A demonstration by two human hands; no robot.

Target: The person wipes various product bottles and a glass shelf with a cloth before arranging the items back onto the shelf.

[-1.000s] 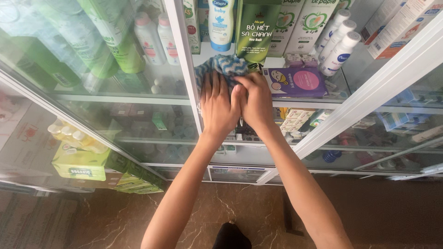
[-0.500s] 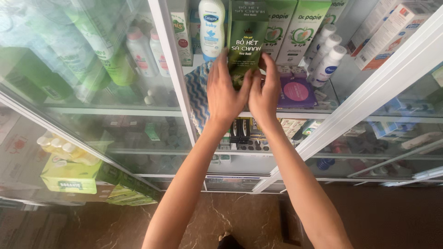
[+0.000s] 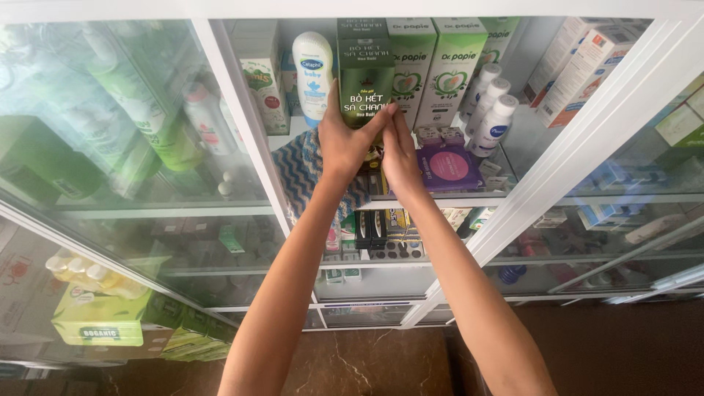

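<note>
My left hand (image 3: 345, 143) reaches into the open glass cabinet and grips a tall dark green box (image 3: 365, 77) by its lower left side, holding it upright over the upper shelf (image 3: 513, 196). A blue and white zigzag cloth (image 3: 304, 172) lies on the shelf edge under my left wrist. Beside it, my right hand (image 3: 400, 150) has its back to the camera. Its fingers are together and point up, touching the box's lower right corner. What lies under that palm is hidden.
A white baby lotion bottle (image 3: 313, 73) stands left of the box, with light green boxes (image 3: 451, 70) and white bottles (image 3: 491, 117) to the right. A purple box (image 3: 449, 167) lies by my right hand. A white cabinet frame post (image 3: 242, 132) and a sliding glass door (image 3: 110, 147) are at the left.
Both hands moved up from the cloth to the dark green box. My left hand took hold of the box, and the cloth now lies below my left wrist.
</note>
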